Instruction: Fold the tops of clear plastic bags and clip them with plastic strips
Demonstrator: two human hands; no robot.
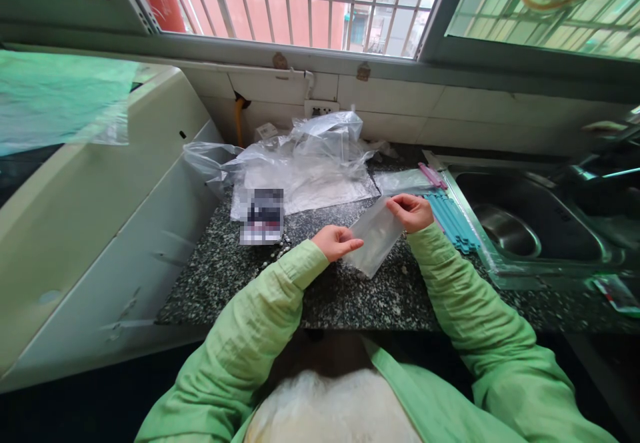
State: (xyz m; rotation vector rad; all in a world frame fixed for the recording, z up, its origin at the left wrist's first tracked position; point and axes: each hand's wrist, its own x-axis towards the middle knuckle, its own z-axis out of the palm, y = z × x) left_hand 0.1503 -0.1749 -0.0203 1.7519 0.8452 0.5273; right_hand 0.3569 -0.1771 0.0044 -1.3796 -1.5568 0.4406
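Note:
Between my hands, above the speckled dark countertop [225, 276], I hold a small translucent plastic bag [375, 239], tilted and flat. My left hand [336, 242] pinches its left edge. At the bag's upper right corner, the thumb and fingers of my right hand [411, 212] are closed on it. Behind the bag lies a heap of clear plastic bags [310, 163]. Teal plastic strips [453, 223] lie right of my right hand, and a pink strip [433, 176] rests on another clear bag [400, 181] behind it.
A steel sink [493, 273] holding a metal bowl [507, 229] is on the right. A blurred-out flat item [263, 216] lies left of my hands. A large cream-coloured appliance [125, 183] borders the counter on the left. A wall socket [321, 108] sits below the barred window [300, 3].

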